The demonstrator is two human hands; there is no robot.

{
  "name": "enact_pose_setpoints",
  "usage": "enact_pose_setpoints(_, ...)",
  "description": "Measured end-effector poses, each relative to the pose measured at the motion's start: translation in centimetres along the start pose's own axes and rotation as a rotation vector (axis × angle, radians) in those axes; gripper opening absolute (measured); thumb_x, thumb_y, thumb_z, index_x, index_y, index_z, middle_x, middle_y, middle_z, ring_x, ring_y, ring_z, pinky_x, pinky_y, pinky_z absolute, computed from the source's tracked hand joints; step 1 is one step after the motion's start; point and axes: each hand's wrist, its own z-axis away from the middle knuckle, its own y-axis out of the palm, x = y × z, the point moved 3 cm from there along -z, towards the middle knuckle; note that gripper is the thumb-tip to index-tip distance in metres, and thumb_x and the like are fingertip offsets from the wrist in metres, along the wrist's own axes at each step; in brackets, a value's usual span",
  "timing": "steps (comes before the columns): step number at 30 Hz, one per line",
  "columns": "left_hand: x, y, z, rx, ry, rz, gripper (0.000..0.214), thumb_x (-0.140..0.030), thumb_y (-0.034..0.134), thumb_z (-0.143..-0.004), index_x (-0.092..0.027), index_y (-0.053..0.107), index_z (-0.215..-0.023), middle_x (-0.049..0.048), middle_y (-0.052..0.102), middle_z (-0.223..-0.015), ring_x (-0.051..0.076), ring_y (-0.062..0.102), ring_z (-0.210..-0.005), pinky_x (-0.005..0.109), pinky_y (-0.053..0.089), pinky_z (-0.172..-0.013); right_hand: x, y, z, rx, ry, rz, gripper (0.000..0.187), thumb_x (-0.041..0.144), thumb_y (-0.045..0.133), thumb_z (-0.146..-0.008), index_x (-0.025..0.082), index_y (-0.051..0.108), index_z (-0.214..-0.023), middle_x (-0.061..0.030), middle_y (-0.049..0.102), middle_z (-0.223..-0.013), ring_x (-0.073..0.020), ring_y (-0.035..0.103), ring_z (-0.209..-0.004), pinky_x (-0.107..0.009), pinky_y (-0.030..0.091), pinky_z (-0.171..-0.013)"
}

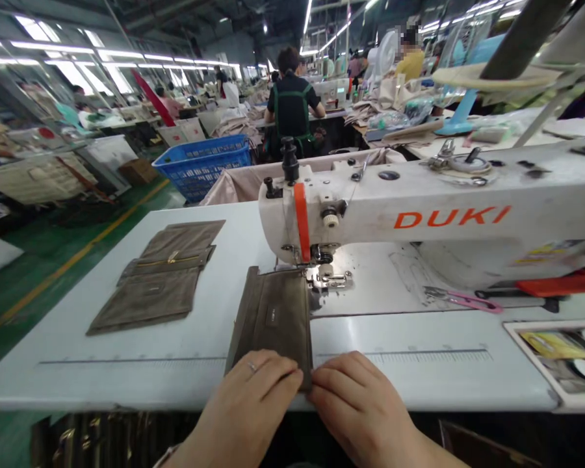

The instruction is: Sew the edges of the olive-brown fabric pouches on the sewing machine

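A dark brown fabric panel point(287, 325) with a small label lies on the sewing machine table, its far right edge at the presser foot point(329, 279). My left hand point(253, 403), with a ring on one finger, is closed on the panel's near edge, fingertips at the near right corner. Against that same corner, the fingers of my right hand point(363, 403) are pressed together, pinching the edge. Both thumbs are hidden. The white sewing machine point(370, 201) has an orange guard at its needle end. Left of the panel lies a stack of brown zippered pieces point(151, 286).
Pink-handled thread snips point(463, 299) and a red-handled tool point(560, 284) lie under the machine arm. A tray with bobbins point(511, 335) is set at the right edge. Behind stand a blue crate point(202, 169) and a seated person point(292, 104).
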Motion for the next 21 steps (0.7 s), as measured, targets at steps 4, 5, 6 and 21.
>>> enact_pose_setpoints(4,0.3,1.9,-0.2,-0.061,-0.137,0.184,0.02,-0.011,0.05,-0.097,-0.021,0.064,-0.108,0.0043,0.068,-0.1,0.019,0.062,-0.092,0.032,0.054,-0.084,0.0,-0.3,1.3,-0.023,0.025,-0.036,0.018,0.013,0.051,-0.099,0.017,0.065,-0.109,-0.0059,0.07,-0.097,-0.0207,0.059,-0.092,-0.035,0.05,-0.082)
enact_pose_setpoints(5,0.4,2.0,0.0,-0.088,-0.158,0.209,0.019,-0.011,0.052,-0.097,-0.021,0.064,-0.107,0.0039,0.068,-0.099,0.019,0.062,-0.092,0.032,0.054,-0.084,0.1,-0.3,1.5,-0.029,0.03,-0.048,0.017,0.011,0.052,-0.097,0.017,0.065,-0.107,-0.0061,0.069,-0.095,-0.0212,0.059,-0.091,-0.035,0.05,-0.081)
enact_pose_setpoints(6,0.5,1.9,0.1,-0.106,-0.169,0.221,0.019,-0.011,0.053,-0.097,-0.022,0.064,-0.107,0.0038,0.067,-0.1,0.019,0.061,-0.093,0.032,0.053,-0.085,0.2,-0.2,1.6,-0.04,0.037,-0.061,0.017,0.01,0.053,-0.095,0.017,0.065,-0.105,-0.0063,0.068,-0.092,-0.0215,0.059,-0.09,-0.035,0.05,-0.08)
enact_pose_setpoints(21,1.1,1.1,-3.2,0.362,0.226,-0.064,0.069,0.004,0.047,-0.075,-0.018,0.048,-0.14,0.0101,0.06,-0.133,0.027,0.058,-0.107,0.038,0.048,-0.094,-11.5,-12.1,5.7,0.081,0.499,0.852,0.04,0.013,0.045,-0.094,0.006,0.056,-0.132,-0.0207,0.061,-0.127,-0.0328,0.058,-0.113,-0.049,0.046,-0.099)
